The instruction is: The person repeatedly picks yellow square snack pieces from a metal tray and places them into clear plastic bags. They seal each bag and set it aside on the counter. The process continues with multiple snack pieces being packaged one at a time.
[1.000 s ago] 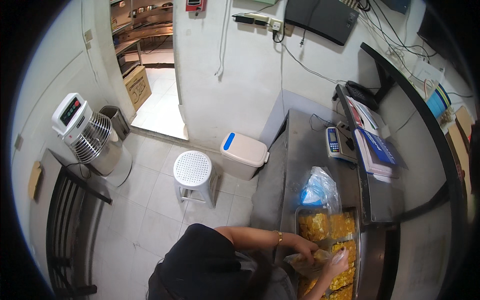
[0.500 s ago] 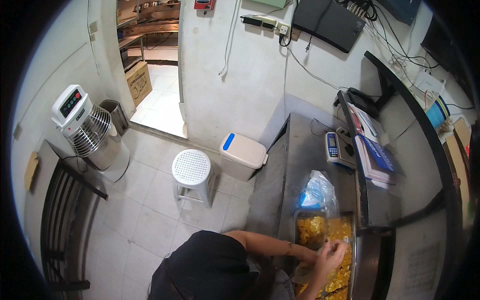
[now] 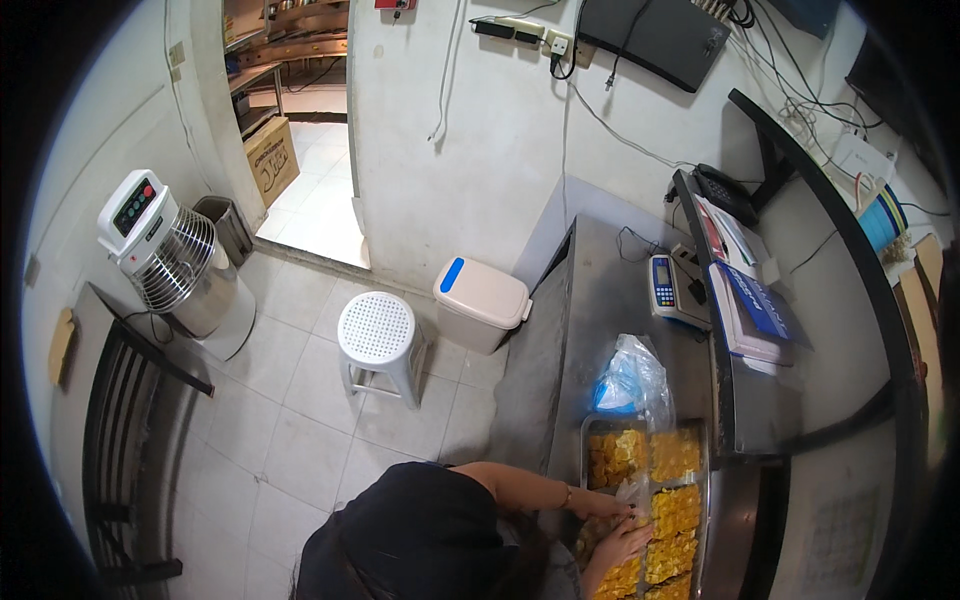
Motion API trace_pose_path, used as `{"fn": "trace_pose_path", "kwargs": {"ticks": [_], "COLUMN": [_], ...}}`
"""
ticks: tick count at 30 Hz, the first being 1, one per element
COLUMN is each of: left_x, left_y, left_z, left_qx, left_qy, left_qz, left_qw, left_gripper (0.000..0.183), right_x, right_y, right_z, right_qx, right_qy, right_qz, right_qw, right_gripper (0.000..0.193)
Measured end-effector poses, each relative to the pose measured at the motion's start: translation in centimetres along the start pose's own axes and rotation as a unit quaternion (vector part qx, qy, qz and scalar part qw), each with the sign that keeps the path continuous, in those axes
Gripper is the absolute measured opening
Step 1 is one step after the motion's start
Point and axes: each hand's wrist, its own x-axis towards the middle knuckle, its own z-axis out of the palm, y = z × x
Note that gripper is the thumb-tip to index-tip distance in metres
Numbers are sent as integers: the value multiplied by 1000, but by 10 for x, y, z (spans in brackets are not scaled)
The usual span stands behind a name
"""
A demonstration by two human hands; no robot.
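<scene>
My left hand [image 3: 610,507] reaches in from a bare arm below a black sleeve [image 3: 405,530]. Its fingers are closed on crumpled clear plastic [image 3: 633,493] over the tray. Close below it, my right hand [image 3: 622,545] lies with fingers stretched out against the plastic and the yellow pieces. Under both hands stands a metal tray [image 3: 586,435] on the worktop. Stacked blocks of crinkled yellow-orange pieces [image 3: 674,512] fill it in rows, and their exact kind is too small to tell. My hands and arms hide part of its left side.
A clear plastic bag with something blue [image 3: 625,380] lies at the tray's far end. Beyond it are a digital scale [image 3: 672,290] and a shelf with papers [image 3: 745,310]. On the floor stand a white stool [image 3: 378,330], a lidded bin [image 3: 485,300] and a mixer [image 3: 175,265].
My right hand has come down and left from above the tray's middle to beside my left hand. More of the yellow blocks shows now. The view has shifted slightly.
</scene>
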Motion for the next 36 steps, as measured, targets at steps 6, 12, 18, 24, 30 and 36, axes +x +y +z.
{"fn": "trace_pose_path", "kwargs": {"ticks": [6,12,18,24,30,36], "left_x": [11,62,93,64,89,126], "left_y": [-7,-6,-28,68,81,19], "left_z": [-1,10,-3,31,36,5], "left_qx": [-5,156,125,210,332,381], "left_qy": [-11,-110,-149,-158,-220,-215], "left_qz": [71,104,190,115,5,110], "left_qw": [997,976,962,958,917,893], "left_gripper": [66,18,21,30,33,34], "right_x": [5,31,39,61,61,-21], "right_y": [-2,-47,-63,-45,-11,-8], "right_z": [-15,-135,-141,-178,-223,-190], "right_qx": [-13,160,340,487,192,-133], "right_qy": [146,-62,-32,-1,403,3], "right_qz": [-69,-292,-221,-139,-249,-303], "right_qw": [987,941,913,862,860,944], "right_gripper": [68,22,39,48,17,48]}}
